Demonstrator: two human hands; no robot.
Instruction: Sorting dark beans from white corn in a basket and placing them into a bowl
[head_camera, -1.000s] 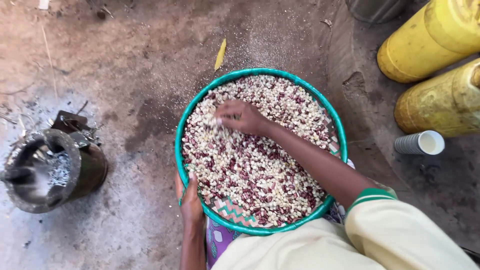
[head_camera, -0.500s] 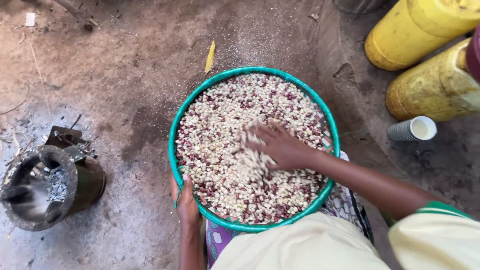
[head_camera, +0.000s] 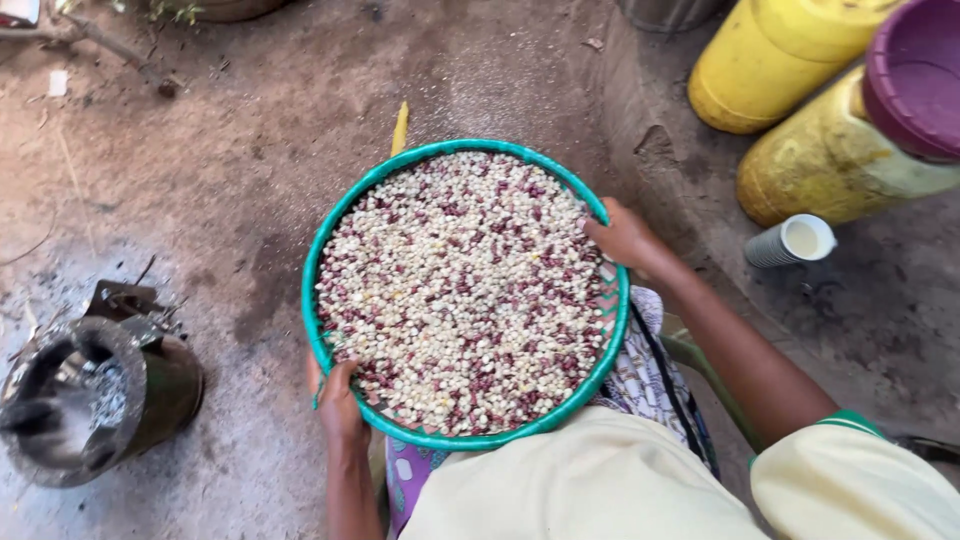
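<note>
Holding a round green-rimmed tray (head_camera: 322, 255) at two opposite edges, the person keeps it above the lap, roughly level, over a patterned cloth (head_camera: 640, 375) that shows under its right side. The tray carries a mix of pale kernels and dark red beans (head_camera: 465, 290), spread in a fairly even layer across the whole surface up to the rim.

Left hand (head_camera: 340, 400): closed around the near-left rim, thumb on top at the edge of the grain, fingers wrapped underneath and hidden.

Right hand (head_camera: 622, 235): gripping the far-right rim, thumb over the edge and touching the outermost kernels, fingers curled behind the rim. Forearm runs back to a cream sleeve with a green cuff (head_camera: 850, 425).

Surroundings: bare packed earth (head_camera: 250, 130). A small metal charcoal stove (head_camera: 90, 395) with grey ash inside stands to the left, well apart from the tray. Two yellow jerrycans (head_camera: 830, 165) lie at the upper right; a purple basin (head_camera: 915, 75) rests on the nearer one. A white cup (head_camera: 790, 242) lies on its side near them, between the cans and the right forearm. A thin yellow strip (head_camera: 399, 128) lies on the ground just beyond the tray's far rim; what it is cannot be told.
</note>
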